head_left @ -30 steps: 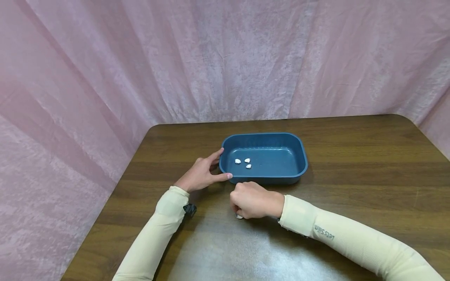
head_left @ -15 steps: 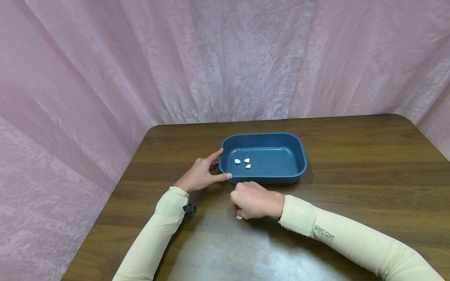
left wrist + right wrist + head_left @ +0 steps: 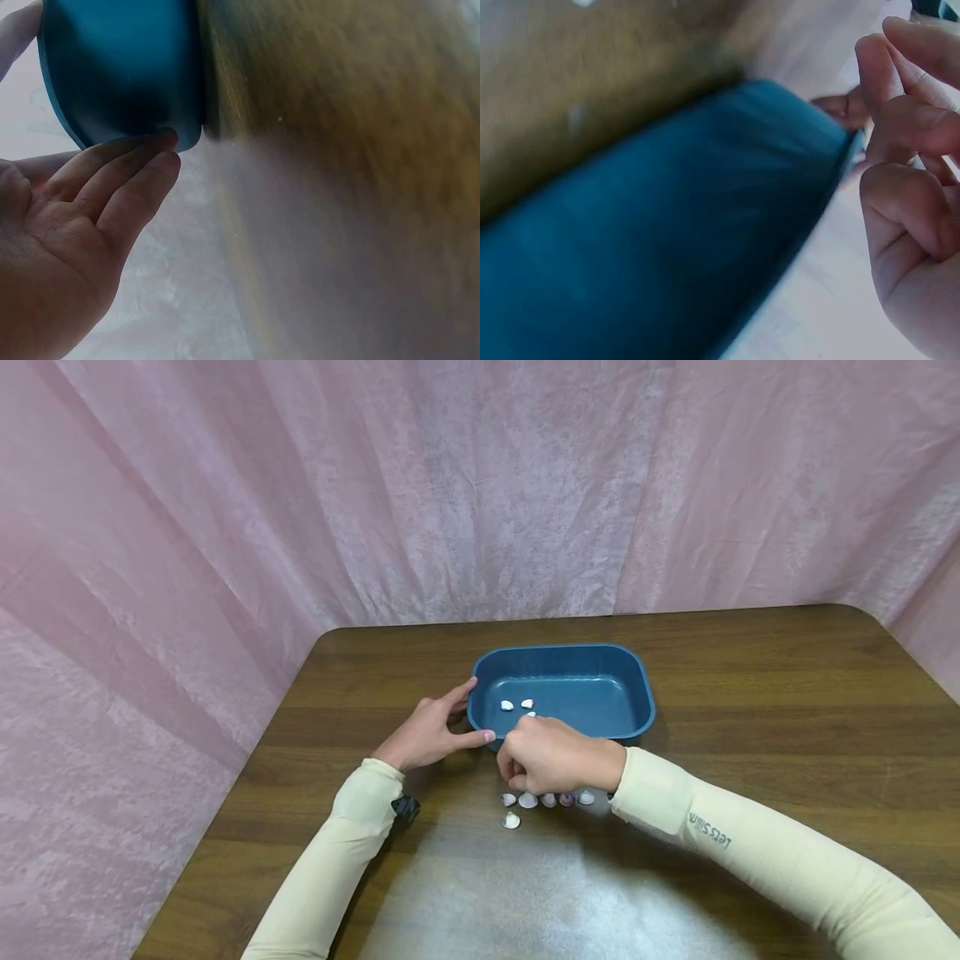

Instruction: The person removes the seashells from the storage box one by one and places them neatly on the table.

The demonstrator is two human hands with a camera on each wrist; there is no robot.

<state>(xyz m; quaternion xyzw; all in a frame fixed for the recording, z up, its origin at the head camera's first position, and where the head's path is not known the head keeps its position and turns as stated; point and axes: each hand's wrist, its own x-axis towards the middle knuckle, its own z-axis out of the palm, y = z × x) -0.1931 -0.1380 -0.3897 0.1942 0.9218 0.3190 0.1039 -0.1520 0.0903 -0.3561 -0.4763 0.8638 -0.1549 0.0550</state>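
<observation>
Blue bin (image 3: 585, 706), touched at its left end by the left hand (image 3: 427, 731) with fingers spread wide, has three white shells (image 3: 507, 705) in its left half. Six more shells (image 3: 528, 800) lie before it, near the right hand (image 3: 558, 756), fingers curled; whether they hold anything I cannot tell.

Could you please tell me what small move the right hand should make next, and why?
I'd suggest moving the right hand over the blue tray and pinching one of the white shells inside: three show there, and the hand appears to hold nothing and hovers by the near rim. The left hand touches the tray, which may keep it steady.
</observation>
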